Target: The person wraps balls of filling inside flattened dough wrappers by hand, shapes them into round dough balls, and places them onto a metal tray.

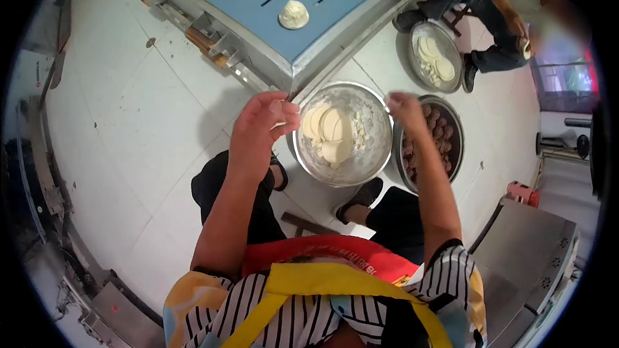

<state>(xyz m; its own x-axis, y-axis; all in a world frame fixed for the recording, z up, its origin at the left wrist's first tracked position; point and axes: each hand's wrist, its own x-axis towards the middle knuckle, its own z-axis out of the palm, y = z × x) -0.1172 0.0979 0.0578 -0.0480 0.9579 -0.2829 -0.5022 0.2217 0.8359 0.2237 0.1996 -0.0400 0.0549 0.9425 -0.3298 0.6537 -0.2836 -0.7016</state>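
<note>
Hands raised, a seated worker pauses over a metal bowl (pixel 365 162) holding pale dough rounds (pixel 333 125). The left hand (pixel 260 122) curls beside its rim; the right hand (pixel 407 113) blurs near brown balls (pixel 440 136). From here, I cannot tell whether either's fingers grip anything. The rounds look soft, light, tearable: best lifted by an edge.

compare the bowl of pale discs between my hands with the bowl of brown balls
The disc bowl holds flat pale discs; the ball bowl holds brown balls. The disc bowl's inside is bright and smudged white, the ball bowl's dark. Both are round and open.
</note>
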